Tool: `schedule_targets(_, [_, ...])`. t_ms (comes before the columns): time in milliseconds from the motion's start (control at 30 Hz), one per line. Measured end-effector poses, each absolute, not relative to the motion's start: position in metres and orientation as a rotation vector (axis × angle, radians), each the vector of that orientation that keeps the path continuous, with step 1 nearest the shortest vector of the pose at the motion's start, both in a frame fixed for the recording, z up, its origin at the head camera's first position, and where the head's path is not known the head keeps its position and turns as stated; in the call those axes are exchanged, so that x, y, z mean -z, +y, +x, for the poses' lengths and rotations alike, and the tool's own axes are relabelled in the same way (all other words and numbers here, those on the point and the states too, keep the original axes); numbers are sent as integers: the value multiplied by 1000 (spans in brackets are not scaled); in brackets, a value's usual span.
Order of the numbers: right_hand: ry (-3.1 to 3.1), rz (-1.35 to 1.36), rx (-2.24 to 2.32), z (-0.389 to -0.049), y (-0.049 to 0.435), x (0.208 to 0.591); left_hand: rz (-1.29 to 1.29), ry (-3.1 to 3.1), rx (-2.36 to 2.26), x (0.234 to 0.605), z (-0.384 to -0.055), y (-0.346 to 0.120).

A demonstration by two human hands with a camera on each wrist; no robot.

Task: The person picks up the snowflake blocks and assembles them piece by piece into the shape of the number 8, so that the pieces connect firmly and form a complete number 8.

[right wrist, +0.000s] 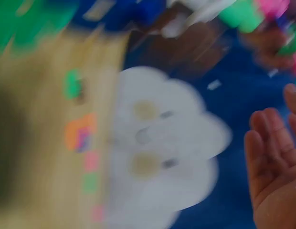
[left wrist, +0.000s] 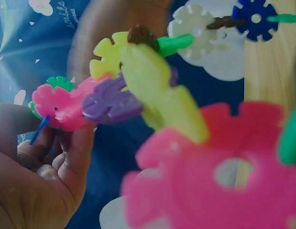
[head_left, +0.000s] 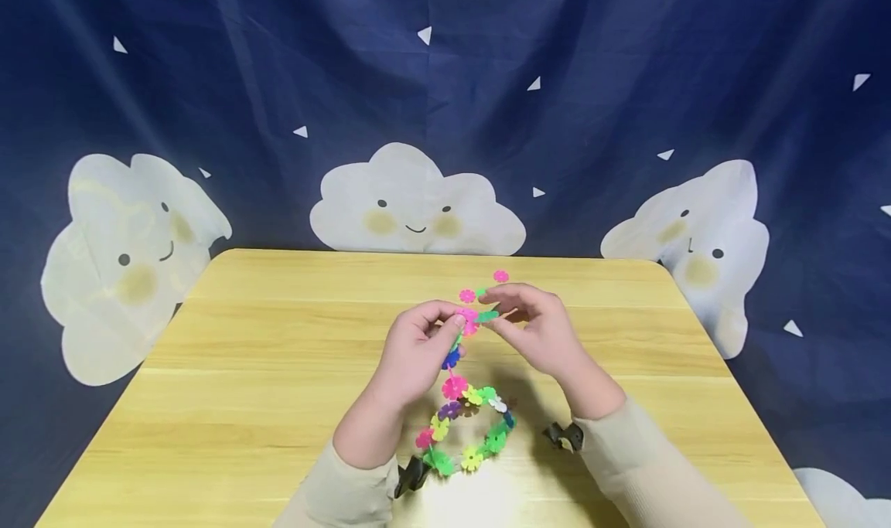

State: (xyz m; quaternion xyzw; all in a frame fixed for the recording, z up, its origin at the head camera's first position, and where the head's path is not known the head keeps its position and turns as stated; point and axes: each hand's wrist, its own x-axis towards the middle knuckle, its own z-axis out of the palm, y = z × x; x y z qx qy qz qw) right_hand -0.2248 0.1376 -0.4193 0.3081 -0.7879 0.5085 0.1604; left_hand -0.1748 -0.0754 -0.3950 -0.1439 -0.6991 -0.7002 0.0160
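A chain of flower-shaped plastic snap pieces forms a many-coloured ring (head_left: 472, 458) with a short tail running up to the hands. My left hand (head_left: 416, 350) pinches the pink flower piece (head_left: 468, 321) at the tail's end between thumb and fingers. From that pink piece a green flower piece (head_left: 487, 316) juts toward my right hand (head_left: 536, 327). The right fingers are spread and loosely bent, with the thumb close by the green piece. In the right wrist view, blurred, that hand (right wrist: 277, 162) has nothing in its fingers. A purple piece (left wrist: 114, 100) and yellow pieces show up close in the left wrist view.
Loose flower pieces lie on the wooden table (head_left: 244, 373) beyond the hands: a pink one (head_left: 501, 276), another pink one (head_left: 467, 296), and an orange one (right wrist: 79, 133) in the right wrist view. A blue cloud-print curtain (head_left: 431, 87) hangs behind the table.
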Motion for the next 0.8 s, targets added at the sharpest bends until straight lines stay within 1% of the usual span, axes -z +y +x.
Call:
schedule_targets(67, [-2516,714,-1397,-240,136,438,-428,-2208,2138,395,-176,-77])
schedule_targets(167, [-2918,497,-1112,-261,129,465,-421,-2221,2107,395,-177,-78])
schedule_targets(300, [-3168,379,-719,-278,115,489,-437,-2232,2101,396,-179,-78])
schedule_targets(400, [-3176,361,-629,-283,107,497,-447,-2240,2093,398,-180,-78])
schedule_targets(567, [-3163,421,-709,-281,107,498,-432,-2287,2044,402,-185,-79])
schedule_targets(800, [-2956,497,-1143,-259,139,482,-373,-2355,2027,407,-191,-80])
